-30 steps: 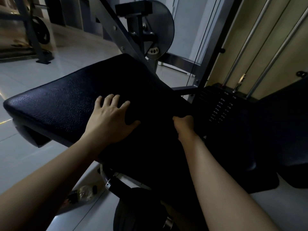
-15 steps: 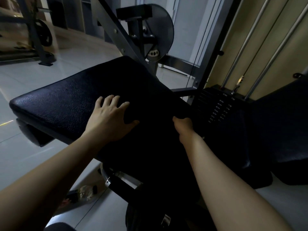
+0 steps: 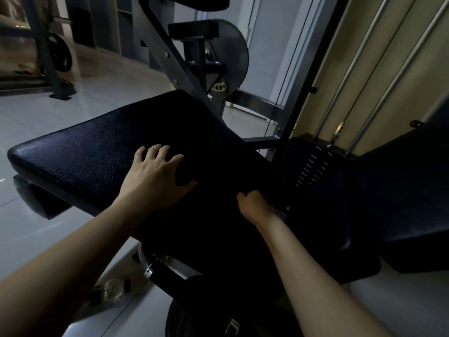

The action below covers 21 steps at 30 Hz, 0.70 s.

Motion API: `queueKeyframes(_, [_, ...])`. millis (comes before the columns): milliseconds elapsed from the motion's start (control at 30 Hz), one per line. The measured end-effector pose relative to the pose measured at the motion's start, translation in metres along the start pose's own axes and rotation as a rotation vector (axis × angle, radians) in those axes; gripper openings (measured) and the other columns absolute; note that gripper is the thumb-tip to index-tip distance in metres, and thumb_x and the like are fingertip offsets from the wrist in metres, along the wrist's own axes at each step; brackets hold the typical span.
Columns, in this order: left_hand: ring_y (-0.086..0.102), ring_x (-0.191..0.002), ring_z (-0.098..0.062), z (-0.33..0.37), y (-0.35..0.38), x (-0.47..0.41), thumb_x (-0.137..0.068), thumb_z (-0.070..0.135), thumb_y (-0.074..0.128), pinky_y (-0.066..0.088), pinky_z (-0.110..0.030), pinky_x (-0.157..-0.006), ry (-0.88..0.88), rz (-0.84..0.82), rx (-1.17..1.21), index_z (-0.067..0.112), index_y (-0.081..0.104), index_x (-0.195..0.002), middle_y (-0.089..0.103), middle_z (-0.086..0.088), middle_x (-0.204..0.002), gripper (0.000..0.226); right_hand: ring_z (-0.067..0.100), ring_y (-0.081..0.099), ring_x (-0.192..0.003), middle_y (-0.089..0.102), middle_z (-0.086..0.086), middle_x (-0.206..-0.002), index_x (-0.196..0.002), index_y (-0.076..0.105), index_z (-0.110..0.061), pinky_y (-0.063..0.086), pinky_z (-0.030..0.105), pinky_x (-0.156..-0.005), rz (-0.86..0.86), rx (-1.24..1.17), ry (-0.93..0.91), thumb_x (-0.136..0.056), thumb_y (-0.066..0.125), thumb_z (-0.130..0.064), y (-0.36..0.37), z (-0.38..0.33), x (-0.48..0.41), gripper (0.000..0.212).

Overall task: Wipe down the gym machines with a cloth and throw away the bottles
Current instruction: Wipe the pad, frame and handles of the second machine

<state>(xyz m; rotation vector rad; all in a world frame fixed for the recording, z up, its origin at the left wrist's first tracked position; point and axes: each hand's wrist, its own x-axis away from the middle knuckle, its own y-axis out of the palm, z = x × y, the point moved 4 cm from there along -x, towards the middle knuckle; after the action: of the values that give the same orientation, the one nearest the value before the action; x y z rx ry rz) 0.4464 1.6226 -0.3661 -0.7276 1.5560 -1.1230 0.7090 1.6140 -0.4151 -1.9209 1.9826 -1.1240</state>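
Note:
A black padded seat (image 3: 80,152) of a gym machine fills the middle of the view. My left hand (image 3: 155,177) lies flat on the pad with its fingers spread. My right hand (image 3: 254,205) is curled near the pad's right edge and grips what looks like a dark cloth (image 3: 218,190), which hardly stands out from the black pad. A crumpled clear plastic bottle (image 3: 110,291) lies on the floor below the seat, under my left forearm.
The weight stack (image 3: 308,166) with its chrome guide rods (image 3: 349,76) stands right of the seat. A grey frame arm and round cam plate (image 3: 230,57) rise behind the pad. Another dark pad (image 3: 401,190) is at the right. A further machine (image 3: 56,57) stands far left on the pale tiled floor (image 3: 48,113).
My right hand has slid a little along the pad toward me. My left hand has stayed pressed in place. The camera has shifted slightly.

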Motion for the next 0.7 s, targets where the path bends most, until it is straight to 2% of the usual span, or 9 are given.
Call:
queueKeyframes(67, [0.027,-0.149,-0.03,0.0,-0.001,0.0,-0.082,0.089,0.019,0.016,-0.055,-0.123,-0.008,0.007,0.008,0.034,0.039,-0.151,0.037,-0.008,-0.158,0.091,0.032,0.06,-0.107,0.061,0.013,-0.113,-0.127,0.055,-0.002,0.048,0.039,-0.101,-0.095,0.214,-0.024,-0.101,0.045,-0.031,-0.008,-0.018,0.012,0.04])
queueKeyframes(133, [0.028,-0.149,-0.03,0.0,-0.001,-0.001,-0.083,0.089,0.02,0.017,-0.055,-0.123,0.005,0.008,0.006,0.033,0.04,-0.15,0.039,-0.008,-0.157,0.09,0.032,0.061,-0.103,0.062,0.014,-0.113,-0.115,0.06,-0.007,0.051,0.038,-0.096,-0.049,0.38,-0.044,-0.099,0.049,-0.03,-0.015,-0.04,0.017,0.03])
queueKeyframes(200, [0.028,-0.148,-0.031,-0.001,-0.001,0.0,-0.083,0.089,0.021,0.017,-0.056,-0.123,0.009,-0.001,0.012,0.033,0.042,-0.149,0.04,-0.008,-0.156,0.089,0.032,0.06,-0.103,0.062,0.016,-0.116,-0.115,0.06,-0.008,0.051,0.035,-0.092,0.004,0.382,-0.081,-0.1,0.047,-0.023,-0.015,-0.052,0.021,0.024])
queueKeyframes(267, [0.028,-0.149,-0.031,0.0,-0.001,0.0,-0.082,0.09,0.019,0.016,-0.056,-0.123,0.005,0.006,0.019,0.033,0.042,-0.149,0.039,-0.008,-0.156,0.091,0.031,0.059,-0.11,0.059,0.016,-0.125,-0.135,0.052,-0.003,0.05,0.027,-0.088,-0.059,0.202,-0.07,-0.104,0.044,-0.018,-0.011,-0.045,0.025,0.035])
queueKeyframes(333, [0.027,-0.149,-0.03,0.0,-0.002,0.0,-0.08,0.09,0.018,0.015,-0.056,-0.123,0.0,0.003,0.017,0.033,0.042,-0.149,0.039,-0.008,-0.156,0.093,0.022,0.06,-0.094,0.061,0.008,-0.108,-0.141,0.045,-0.002,0.05,0.019,-0.069,-0.18,0.114,-0.042,-0.105,0.044,-0.019,-0.007,-0.032,0.034,0.04])
queueKeyframes(467, [0.027,-0.149,-0.031,-0.001,-0.002,0.0,-0.08,0.09,0.019,0.015,-0.056,-0.123,0.007,-0.002,0.022,0.033,0.04,-0.15,0.038,-0.008,-0.157,0.093,0.015,0.054,-0.079,0.053,0.0,-0.086,-0.11,0.054,-0.009,0.043,0.016,-0.057,-0.249,0.321,-0.067,-0.104,0.046,-0.017,-0.015,-0.034,0.033,0.013])
queueKeyframes(533, [0.026,-0.15,-0.031,-0.002,-0.003,0.002,-0.081,0.089,0.019,0.015,-0.055,-0.124,0.021,-0.01,0.028,0.032,0.04,-0.151,0.038,-0.009,-0.158,0.093,0.019,0.051,-0.078,0.049,0.001,-0.082,-0.117,0.057,0.002,0.042,0.015,-0.055,-0.259,0.4,-0.008,-0.104,0.044,-0.013,-0.016,-0.028,0.027,0.023])
queueKeyframes(633, [0.025,-0.151,-0.03,-0.002,-0.004,0.005,-0.082,0.086,0.022,0.015,-0.054,-0.124,0.023,-0.02,0.044,0.031,0.04,-0.152,0.037,-0.009,-0.16,0.092,0.023,0.05,-0.086,0.052,0.01,-0.088,-0.135,0.049,0.009,0.047,0.024,-0.08,-0.318,0.759,0.091,-0.103,0.044,-0.012,-0.014,0.001,0.016,0.038])
queueKeyframes(700, [0.026,-0.15,-0.03,-0.002,-0.006,0.005,-0.083,0.086,0.025,0.015,-0.054,-0.124,0.018,-0.01,0.045,0.031,0.041,-0.151,0.038,-0.009,-0.159,0.089,0.029,0.056,-0.111,0.056,0.018,-0.123,-0.143,0.042,0.003,0.044,0.037,-0.101,-0.358,0.86,0.141,-0.104,0.044,-0.02,-0.016,0.016,0.005,0.045])
